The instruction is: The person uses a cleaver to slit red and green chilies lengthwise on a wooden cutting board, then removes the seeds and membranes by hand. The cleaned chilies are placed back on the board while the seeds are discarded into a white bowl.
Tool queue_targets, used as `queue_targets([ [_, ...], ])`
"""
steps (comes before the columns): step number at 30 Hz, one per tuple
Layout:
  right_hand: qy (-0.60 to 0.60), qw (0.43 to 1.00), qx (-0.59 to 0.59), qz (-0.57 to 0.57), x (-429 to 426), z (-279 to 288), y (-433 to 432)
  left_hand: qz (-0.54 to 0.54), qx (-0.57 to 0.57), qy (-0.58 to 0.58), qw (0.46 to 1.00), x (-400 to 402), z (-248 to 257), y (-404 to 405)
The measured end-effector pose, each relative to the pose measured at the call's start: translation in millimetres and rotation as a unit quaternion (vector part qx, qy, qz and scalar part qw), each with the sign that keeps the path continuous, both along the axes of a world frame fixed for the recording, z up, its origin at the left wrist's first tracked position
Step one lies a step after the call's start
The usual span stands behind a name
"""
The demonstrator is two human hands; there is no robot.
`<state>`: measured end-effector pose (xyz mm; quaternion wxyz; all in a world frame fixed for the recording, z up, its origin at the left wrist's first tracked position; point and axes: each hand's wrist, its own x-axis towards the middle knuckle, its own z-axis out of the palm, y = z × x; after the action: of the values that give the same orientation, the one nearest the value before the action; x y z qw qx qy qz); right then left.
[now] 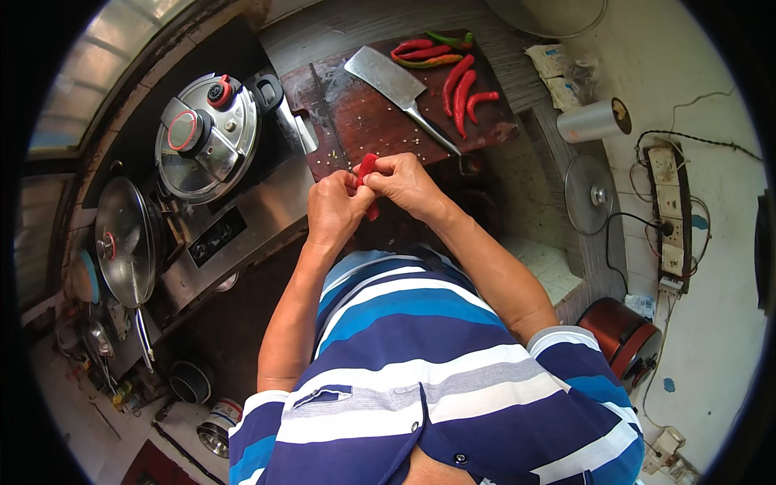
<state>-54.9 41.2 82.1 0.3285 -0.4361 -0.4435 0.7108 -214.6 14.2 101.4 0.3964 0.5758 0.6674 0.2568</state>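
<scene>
Both hands meet at the near edge of a dark wooden cutting board [376,130], with the fingertips of my left hand [337,203] and my right hand [405,183] pinching one red chili pepper [367,165]. Its lower end hangs below the fingers. A metal cleaver [388,79] lies across the board, its handle towards the near right edge. Right of the blade are several whole red chilies [462,100]; behind it lie more red peppers and a green one [450,40]. Pale seeds are scattered over the board's near left part.
On the left, a pressure cooker [209,139] stands on a gas stove [273,176], beside a lidded wok [124,242]. At the right are a roll of film [591,121], a glass lid [588,194], a wall-mounted power strip [668,206] with cables and a reddish-brown cooker [612,336].
</scene>
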Motion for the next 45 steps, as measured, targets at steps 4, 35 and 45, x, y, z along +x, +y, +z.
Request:
queue_targets([
  [4, 0.007, 1.0, -0.005, 0.021, 0, 5, 0, 0.009, -0.017, -0.027, 0.999, -2, 3, -1],
  [35, -0.163, 0.986, -0.031, 0.012, -8, -13, 7, -0.021, -0.192, -0.233, 0.953, -15, -24, 6],
  [45, -0.336, 0.91, 0.24, 0.025, -11, -19, 14, -0.077, -0.18, -0.23, 0.953, -15, -32, 23],
])
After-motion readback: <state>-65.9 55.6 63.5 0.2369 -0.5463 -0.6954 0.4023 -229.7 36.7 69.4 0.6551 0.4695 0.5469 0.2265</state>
